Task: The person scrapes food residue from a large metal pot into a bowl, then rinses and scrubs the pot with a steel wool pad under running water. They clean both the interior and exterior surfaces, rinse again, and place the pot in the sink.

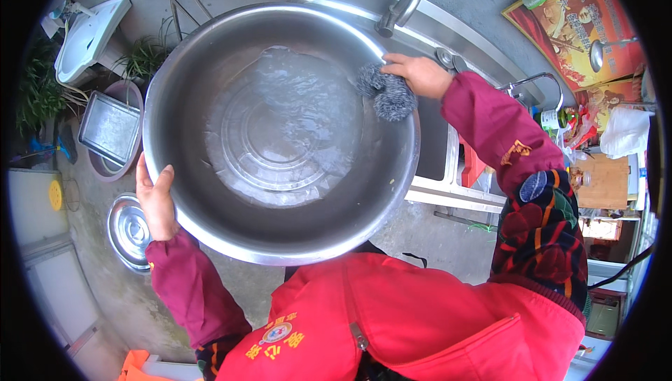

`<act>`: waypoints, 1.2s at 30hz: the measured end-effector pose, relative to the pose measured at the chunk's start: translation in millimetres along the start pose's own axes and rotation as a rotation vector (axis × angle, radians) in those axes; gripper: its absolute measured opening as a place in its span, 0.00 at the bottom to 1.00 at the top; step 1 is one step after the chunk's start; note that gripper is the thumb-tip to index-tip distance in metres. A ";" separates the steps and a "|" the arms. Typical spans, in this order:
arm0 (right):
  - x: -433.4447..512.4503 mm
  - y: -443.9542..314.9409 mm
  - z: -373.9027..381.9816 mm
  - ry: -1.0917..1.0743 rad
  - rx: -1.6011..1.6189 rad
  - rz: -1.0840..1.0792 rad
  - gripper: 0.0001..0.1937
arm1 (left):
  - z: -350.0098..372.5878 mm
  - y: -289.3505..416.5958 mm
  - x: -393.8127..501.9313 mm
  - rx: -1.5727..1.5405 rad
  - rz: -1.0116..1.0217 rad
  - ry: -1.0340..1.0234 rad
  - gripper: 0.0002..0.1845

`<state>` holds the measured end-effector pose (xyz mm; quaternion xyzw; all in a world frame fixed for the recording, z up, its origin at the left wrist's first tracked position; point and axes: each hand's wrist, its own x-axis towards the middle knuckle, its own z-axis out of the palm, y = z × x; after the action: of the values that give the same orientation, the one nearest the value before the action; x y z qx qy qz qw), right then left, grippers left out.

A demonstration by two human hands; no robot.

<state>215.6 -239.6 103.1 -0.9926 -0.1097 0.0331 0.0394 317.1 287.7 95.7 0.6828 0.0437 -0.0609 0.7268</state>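
A large round stainless steel basin (pixel 220 234) fills the middle of the view, partly over the sink, with shallow clear water (pixel 294 103) on its ringed bottom. My left hand (pixel 157 200) grips its rim at the left, thumb on the inner side and fingers outside. At the upper right, my right hand (pixel 420 74) holds a grey scouring pad (pixel 394 100) of coiled wire or mesh against the inner wall near the rim. The pad hides part of that wall. A few small specks cling to the basin's right side.
Behind the basin are a steel sink (pixel 436 139) and a curved faucet (pixel 401 11). At left, a metal tray (pixel 111 128) lies in a plastic tub (pixel 126 92), near a steel bowl (pixel 130 234) on the concrete floor. A white washbasin (pixel 92 40) stands at upper left.
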 end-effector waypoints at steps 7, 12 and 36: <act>-85.2 -50.1 23.8 -0.013 0.292 0.117 0.24 | 3.5 -0.3 2.5 0.017 0.070 -0.029 0.25; -114.3 -102.0 25.2 0.030 0.423 0.173 0.23 | 2.6 1.3 4.9 0.063 0.096 -0.047 0.24; 30.8 -102.2 68.1 -0.338 0.033 0.382 0.39 | 9.0 13.4 -6.3 0.035 0.056 -0.058 0.29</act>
<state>218.5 -128.5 42.3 -0.9749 0.0756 0.2071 0.0299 312.8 279.8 110.4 0.6942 0.0023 -0.0609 0.7172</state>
